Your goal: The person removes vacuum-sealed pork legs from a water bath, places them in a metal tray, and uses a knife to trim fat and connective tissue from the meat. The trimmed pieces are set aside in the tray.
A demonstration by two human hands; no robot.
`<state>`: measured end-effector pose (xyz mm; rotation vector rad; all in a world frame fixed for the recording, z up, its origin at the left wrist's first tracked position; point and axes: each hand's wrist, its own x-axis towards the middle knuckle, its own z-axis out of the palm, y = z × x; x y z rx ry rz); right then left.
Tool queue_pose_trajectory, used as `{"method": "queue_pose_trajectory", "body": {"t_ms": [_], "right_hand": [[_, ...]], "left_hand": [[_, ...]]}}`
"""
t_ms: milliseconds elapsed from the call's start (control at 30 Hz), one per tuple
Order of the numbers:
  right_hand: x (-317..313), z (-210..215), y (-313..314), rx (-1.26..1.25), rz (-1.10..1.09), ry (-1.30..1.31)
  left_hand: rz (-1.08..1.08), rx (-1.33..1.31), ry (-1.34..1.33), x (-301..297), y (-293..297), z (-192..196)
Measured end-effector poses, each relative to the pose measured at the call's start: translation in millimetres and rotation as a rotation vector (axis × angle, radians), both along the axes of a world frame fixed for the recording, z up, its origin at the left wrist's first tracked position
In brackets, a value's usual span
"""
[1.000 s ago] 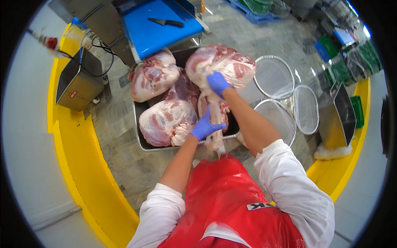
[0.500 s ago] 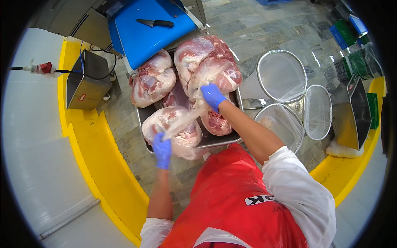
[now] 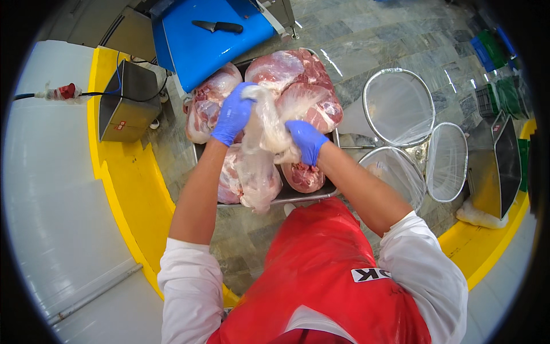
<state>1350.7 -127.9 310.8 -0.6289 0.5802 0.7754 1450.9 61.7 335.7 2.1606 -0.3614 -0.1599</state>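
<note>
Both my hands wear blue gloves and grip a clear plastic bag (image 3: 259, 175) over a metal tray of large raw meat pieces. My left hand (image 3: 234, 116) is closed on the bag's upper end, in front of the left piece of meat (image 3: 201, 109). Lower and to the right, my right hand (image 3: 307, 141) is closed on another part of the same bag. Thin plastic also lies round the meat piece (image 3: 321, 106) beyond my right hand. The bag's loose end hangs over the near left piece of meat (image 3: 229, 182). Much of the tray (image 3: 295, 199) is hidden beneath the meat.
A knife (image 3: 217, 26) rests on a blue surface (image 3: 189, 51) beyond the tray. To the right stand several round metal hoops (image 3: 399, 70) holding clear bags. Metal bins stand at the left (image 3: 123, 109) and right (image 3: 487, 160), beside yellow kerbs (image 3: 123, 183).
My left hand has moved up and away from me, carrying its end of the plastic bag across the meat. My right hand has shifted slightly right and nearer, still gripping the plastic.
</note>
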Motion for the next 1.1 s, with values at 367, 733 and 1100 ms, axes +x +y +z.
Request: {"method": "queue_pose_trajectory", "body": {"t_ms": [367,733,1100], "right_hand": [[99.7,-32.4,32.6,-0.232,0.209,-0.576],[96.7,-50.9,-10.6,-1.466,0.422,-0.816],[121.7,-81.6,44.2,-1.712,0.238,-1.265]], "left_hand": [[-0.191,0.182,-0.002,-18.3,20.2,-137.9],[0.402,-0.896,0.994,56.4,44.6,-164.2],[0.361,-0.561,0.949,56.5,81.9,-97.0]]}}
